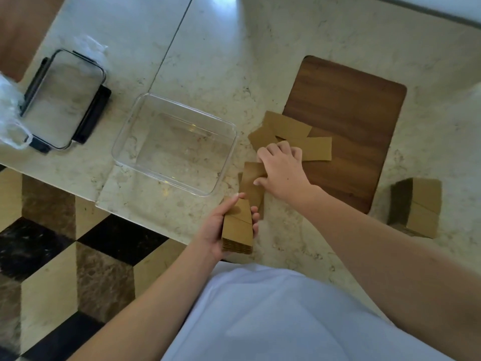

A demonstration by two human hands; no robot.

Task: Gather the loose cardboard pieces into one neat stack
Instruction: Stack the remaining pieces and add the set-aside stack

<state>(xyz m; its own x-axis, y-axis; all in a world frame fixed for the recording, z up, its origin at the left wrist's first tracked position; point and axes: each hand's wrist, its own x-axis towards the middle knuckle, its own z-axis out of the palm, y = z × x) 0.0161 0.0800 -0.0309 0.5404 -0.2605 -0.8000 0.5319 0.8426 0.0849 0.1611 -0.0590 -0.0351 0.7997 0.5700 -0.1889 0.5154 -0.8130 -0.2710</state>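
My left hand (217, 227) grips a stack of brown cardboard pieces (238, 230) at the near edge of the marble counter. My right hand (282, 170) rests flat on loose cardboard pieces further in. Its fingers press on one piece (253, 183) lying lengthwise just above the stack; I cannot tell whether it is pinched. More loose pieces (289, 128) overlap at the corner of a dark wooden board (346, 115), one of them (318, 149) to the right of my fingers.
A clear rectangular container (145, 121) sits left of the pieces. Its lid (62, 100) with dark clips lies further left beside crumpled plastic wrap (7, 118). A separate stack of cardboard (419, 207) stands at the right. The counter edge drops to a patterned floor (52, 256).
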